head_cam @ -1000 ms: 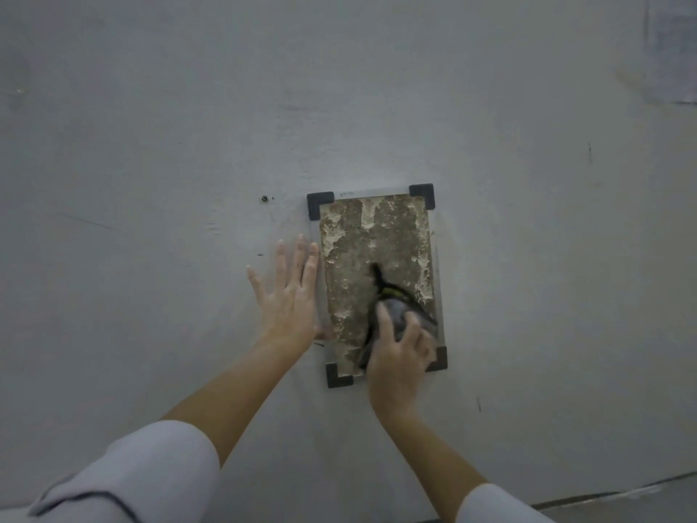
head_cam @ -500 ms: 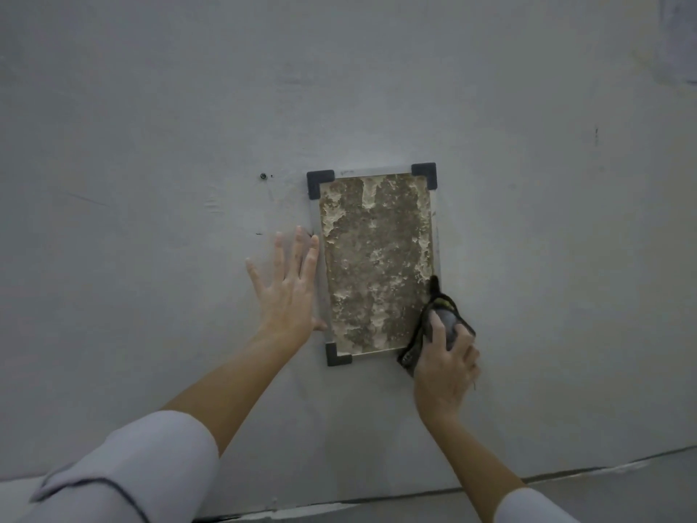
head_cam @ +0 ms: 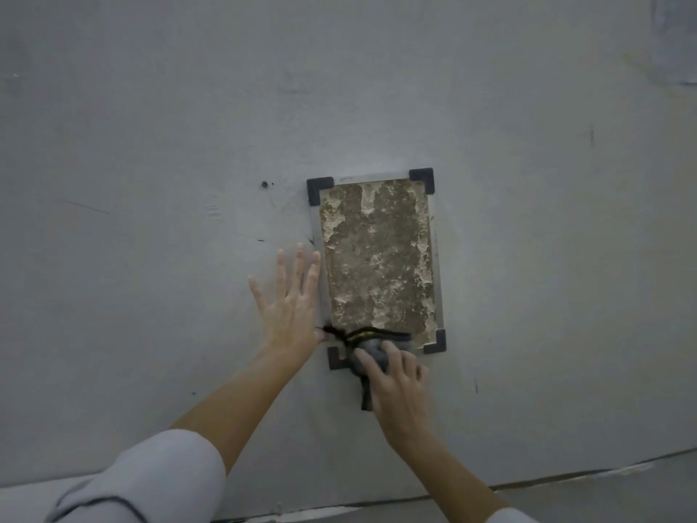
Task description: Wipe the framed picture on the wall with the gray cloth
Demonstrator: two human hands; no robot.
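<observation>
A gray wall (head_cam: 151, 145) fills nearly the whole frame, marked with faint scuffs and a few small dark specks. Along the bottom edge a strip of floor (head_cam: 603, 496) meets it in a slanting line.

The framed picture (head_cam: 377, 258) hangs just right of the middle of the frame, a tall rectangle with a mottled brown and cream surface, a clear border and dark corner pieces (head_cam: 421, 180) at its four corners. It sits a little tilted, with the top leaning left.

Two bare forearms reach up from the bottom of the frame, each coming out of a pale sleeve (head_cam: 143, 481) at the lower left and lower right.

The left hand (head_cam: 288, 307) lies flat and open against the wall just left of the picture, fingers spread and pointing up, its forefinger alongside the frame's left edge. It has hold of nothing.

The right hand (head_cam: 396, 379) is at the picture's bottom edge, near the lower left corner, fingers curled over the gray cloth (head_cam: 371, 352) and pressing it against the frame. The cloth is bunched under the fingers; a dark hem with a thin yellow line runs across the picture's bottom edge, and a dark end hangs down below the hand.

A small dark screw (head_cam: 264, 184) sits in the wall to the upper left of the picture.
</observation>
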